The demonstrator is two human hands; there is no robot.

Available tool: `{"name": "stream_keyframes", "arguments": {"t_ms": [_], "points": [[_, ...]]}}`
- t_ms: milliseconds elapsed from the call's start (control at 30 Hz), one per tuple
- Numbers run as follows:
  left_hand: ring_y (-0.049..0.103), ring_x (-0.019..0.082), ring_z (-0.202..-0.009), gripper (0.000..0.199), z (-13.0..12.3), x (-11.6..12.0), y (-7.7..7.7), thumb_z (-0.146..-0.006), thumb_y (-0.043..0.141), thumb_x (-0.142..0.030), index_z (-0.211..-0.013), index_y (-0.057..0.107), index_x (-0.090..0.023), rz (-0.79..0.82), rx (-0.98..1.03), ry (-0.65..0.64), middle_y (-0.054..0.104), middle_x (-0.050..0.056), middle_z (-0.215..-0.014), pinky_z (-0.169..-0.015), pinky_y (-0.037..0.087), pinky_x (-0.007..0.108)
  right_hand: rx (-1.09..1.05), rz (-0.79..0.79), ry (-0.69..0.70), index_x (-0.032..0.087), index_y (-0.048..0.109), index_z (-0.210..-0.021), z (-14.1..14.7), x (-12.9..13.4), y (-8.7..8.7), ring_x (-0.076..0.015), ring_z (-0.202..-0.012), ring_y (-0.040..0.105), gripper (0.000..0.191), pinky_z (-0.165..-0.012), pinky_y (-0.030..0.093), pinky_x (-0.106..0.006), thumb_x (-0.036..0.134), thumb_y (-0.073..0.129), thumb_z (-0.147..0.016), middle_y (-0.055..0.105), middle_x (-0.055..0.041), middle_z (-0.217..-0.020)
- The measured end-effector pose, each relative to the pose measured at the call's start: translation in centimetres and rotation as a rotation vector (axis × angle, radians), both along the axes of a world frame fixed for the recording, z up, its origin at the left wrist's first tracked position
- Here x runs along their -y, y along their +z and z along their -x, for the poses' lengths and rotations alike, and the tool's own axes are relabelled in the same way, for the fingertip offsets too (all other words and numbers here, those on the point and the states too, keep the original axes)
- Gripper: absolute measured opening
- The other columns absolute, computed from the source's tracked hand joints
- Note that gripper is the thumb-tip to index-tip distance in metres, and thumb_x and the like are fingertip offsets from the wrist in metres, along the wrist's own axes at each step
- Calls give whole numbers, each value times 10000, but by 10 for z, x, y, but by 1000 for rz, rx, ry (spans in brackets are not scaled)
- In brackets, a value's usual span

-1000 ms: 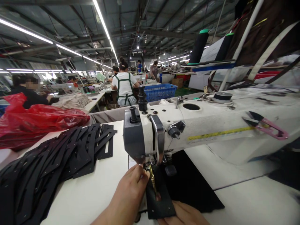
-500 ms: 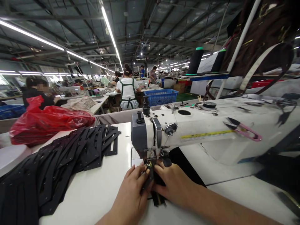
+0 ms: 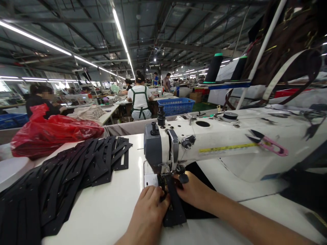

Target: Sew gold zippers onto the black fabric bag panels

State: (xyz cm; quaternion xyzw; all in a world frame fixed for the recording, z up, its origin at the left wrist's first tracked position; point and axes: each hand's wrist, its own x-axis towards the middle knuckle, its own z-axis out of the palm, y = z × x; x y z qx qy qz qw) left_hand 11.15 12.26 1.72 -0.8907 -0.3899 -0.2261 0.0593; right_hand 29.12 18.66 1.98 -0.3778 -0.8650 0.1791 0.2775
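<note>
Under the needle area of a white sewing machine [image 3: 230, 139] lies a black strip [image 3: 176, 207], its near end toward me on the white table. My left hand [image 3: 150, 211] is on the strip's left side, thumb and fingers pinched at its edge. On the right, my right hand [image 3: 195, 192] reaches in beside the presser foot, its fingertips partly hidden by the machine head, so its grip does not show. A larger black fabric piece [image 3: 201, 204] lies under and behind my right hand.
Many black strips [image 3: 84, 163] are heaped on the left of the table. Behind them sits a red plastic bag [image 3: 61, 132]. Pink-handled snips [image 3: 270, 144] rest on the machine arm. A blue basket [image 3: 176, 106] and other people are beyond.
The black strip now shows a wide flat near end between my hands. My left hand has shifted slightly right and down, and my right hand has moved slightly right of the strip.
</note>
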Motion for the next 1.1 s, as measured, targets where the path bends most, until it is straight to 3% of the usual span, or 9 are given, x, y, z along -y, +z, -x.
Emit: {"name": "stream_keyframes", "arguments": {"t_ms": [233,400,533,667,767,867,1000,1100], "points": [[511,239,-864,292,1,0,1,-877,407,-104,-1119,559,-167,69,-14,-3,537,104,-946,-722,477,411,35,14,-148,190,627,-641,3,9,4,-193,-728,611,95,-660,456,-254,132,569,-690,663,-27,-730],[525,242,-862,293,-1,-2,5,-854,408,-97,-1085,581,-145,71,15,-29,556,118,-937,-709,494,417,78,5,-361,168,609,-607,12,-3,-6,-215,-652,619,150,-574,430,-268,142,530,-731,652,-61,-655],[547,237,-854,317,-3,2,11,-802,436,-73,-1068,592,-145,115,14,-17,577,110,-922,-722,510,426,111,-34,-413,158,605,-590,15,-9,-9,-225,-613,621,201,-567,439,-288,127,509,-764,634,-81,-607],[553,261,-999,446,4,13,6,-732,408,-27,-1148,541,-118,56,32,34,570,154,-1089,-809,518,451,78,-120,-332,160,645,-760,3,20,-4,-233,-832,621,174,-731,492,-344,107,483,-793,661,-103,-843],[550,243,-1079,362,13,19,-5,-819,366,-57,-1126,546,-119,-86,33,-35,580,152,-1155,-859,517,418,33,-251,-64,181,639,-992,-12,55,-3,-210,-1058,551,268,-927,440,-382,98,461,-809,633,-93,-1074],[602,208,-1019,291,14,19,-15,-907,325,-100,-1023,592,-109,-197,21,-140,654,117,-1049,-882,512,373,61,-334,125,141,571,-1162,-20,75,-5,-205,-1141,506,379,-967,426,-375,65,415,-825,595,-110,-1173],[626,208,-976,293,9,12,-20,-921,325,-103,-987,611,-106,-241,18,-133,672,102,-1006,-887,512,374,46,-324,121,149,574,-1173,-21,73,-7,-201,-1152,498,384,-957,435,-354,56,398,-844,574,-105,-1203],[649,191,-917,289,8,9,-14,-920,336,-94,-934,623,-127,-266,38,-117,686,77,-955,-882,517,374,39,-309,131,147,584,-1161,-19,66,-6,-206,-1141,507,382,-951,437,-361,58,394,-842,579,-113,-1192]]}}
